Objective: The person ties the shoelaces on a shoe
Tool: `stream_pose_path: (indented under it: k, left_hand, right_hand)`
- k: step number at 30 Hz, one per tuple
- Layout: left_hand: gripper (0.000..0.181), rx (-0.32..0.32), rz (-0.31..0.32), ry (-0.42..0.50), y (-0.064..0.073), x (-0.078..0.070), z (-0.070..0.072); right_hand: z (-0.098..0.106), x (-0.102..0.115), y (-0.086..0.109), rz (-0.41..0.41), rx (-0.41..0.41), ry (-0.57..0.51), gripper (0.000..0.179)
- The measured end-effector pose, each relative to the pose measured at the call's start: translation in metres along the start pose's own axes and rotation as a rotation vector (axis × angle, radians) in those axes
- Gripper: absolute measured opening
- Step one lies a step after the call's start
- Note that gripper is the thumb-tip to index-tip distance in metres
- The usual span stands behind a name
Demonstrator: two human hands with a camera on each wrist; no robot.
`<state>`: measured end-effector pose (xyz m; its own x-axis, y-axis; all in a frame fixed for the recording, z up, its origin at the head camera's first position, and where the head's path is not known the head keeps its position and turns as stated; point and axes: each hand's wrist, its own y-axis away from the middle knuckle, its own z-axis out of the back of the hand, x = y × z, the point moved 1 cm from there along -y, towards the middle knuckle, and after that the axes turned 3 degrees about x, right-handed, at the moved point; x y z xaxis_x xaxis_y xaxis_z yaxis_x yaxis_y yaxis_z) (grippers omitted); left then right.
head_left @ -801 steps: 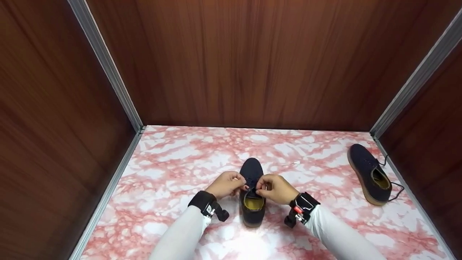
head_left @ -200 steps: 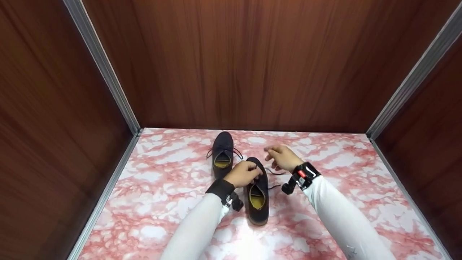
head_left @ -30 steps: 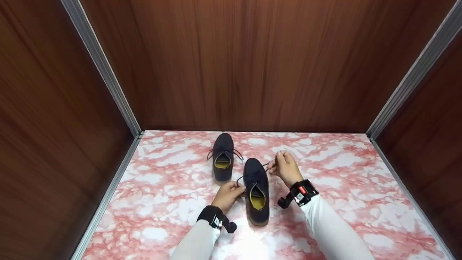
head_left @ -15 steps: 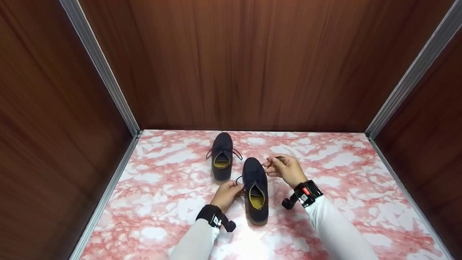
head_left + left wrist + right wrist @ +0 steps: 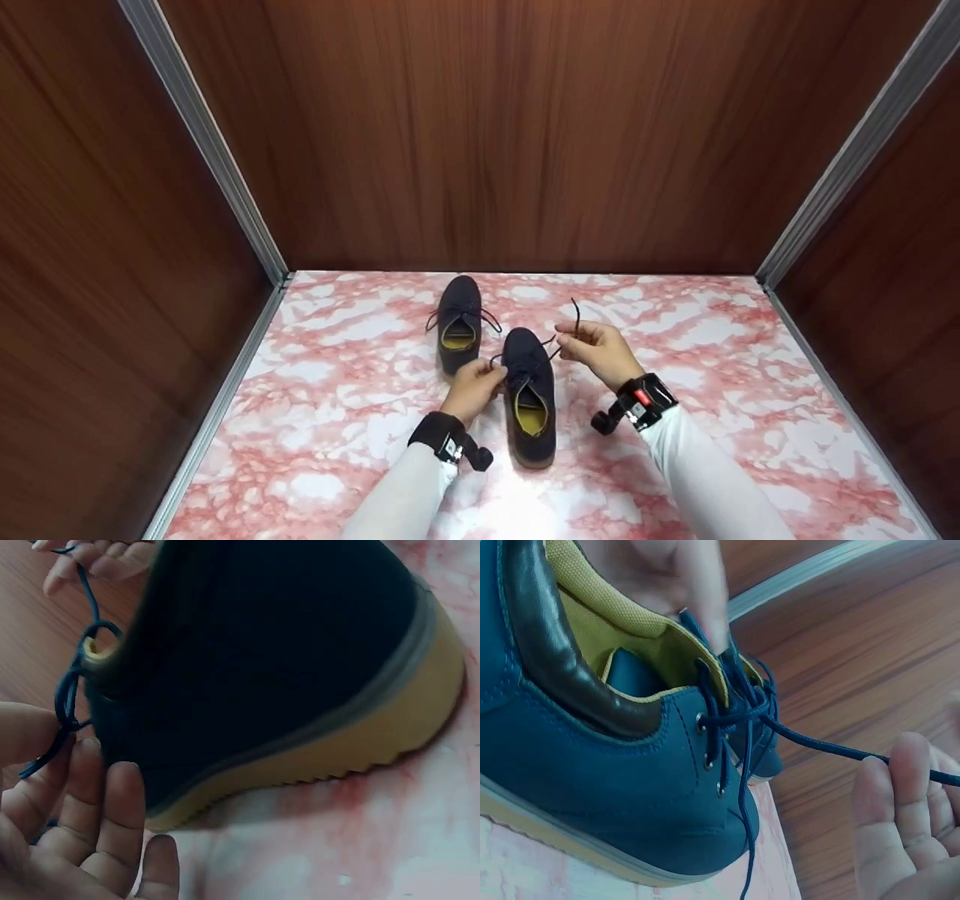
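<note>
A dark navy lace-up shoe (image 5: 534,448) with a yellow lining stands upright in the middle, toe pointing away. On its left side my left hand (image 5: 474,388) pinches a bent part of the shoelace (image 5: 61,697) between thumb and forefinger. Right of the shoe, my right hand (image 5: 602,355) holds the lace's other side, whose free end points up above the fingers. The right wrist view shows this lace (image 5: 821,745) stretched from a crossing over the tongue to the right fingers. Another loose strand (image 5: 744,810) hangs down the shoe's side.
The matching shoe (image 5: 459,292), its lace tied in a bow, stands just behind and to the left. Both rest on a red-and-white marbled surface (image 5: 322,442). Brown wood-grain panels (image 5: 480,135) with grey metal corner strips (image 5: 217,157) close it in at back and sides.
Longer ago, one shoe lay far right; now both stand near the middle. Within the last second, the left hand moved slightly forward and a lace end came up above my right hand.
</note>
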<state>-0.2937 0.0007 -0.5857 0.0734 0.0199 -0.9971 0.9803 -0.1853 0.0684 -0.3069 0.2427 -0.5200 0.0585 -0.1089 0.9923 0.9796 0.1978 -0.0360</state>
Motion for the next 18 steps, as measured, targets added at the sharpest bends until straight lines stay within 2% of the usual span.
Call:
stream_pose_path:
  k: [4,9,12,16,18]
  left_hand:
    - [0.014,-0.012,-0.045,0.010,-0.005,-0.017,0.003]
    - [0.017,0.022,-0.081,0.015,-0.009,-0.036,0.004]
    - [0.015,0.059,-0.092,0.073,-0.010,-0.046,0.004]
    - [0.015,0.111,-0.090,0.206,-0.011,-0.057,0.003]
    - [0.015,0.127,-0.085,0.274,-0.011,-0.061,0.003]
  right_hand:
    - [0.003,0.000,0.002,0.031,0.003,-0.010,0.039]
    - [0.001,-0.002,0.002,0.019,-0.012,-0.100,0.034]
    - [0.000,-0.003,0.001,-0.024,-0.010,-0.145,0.031]
    - [-0.002,-0.004,0.001,-0.078,0.011,-0.174,0.032]
    - [-0.002,-0.004,0.001,-0.078,0.018,-0.182,0.034]
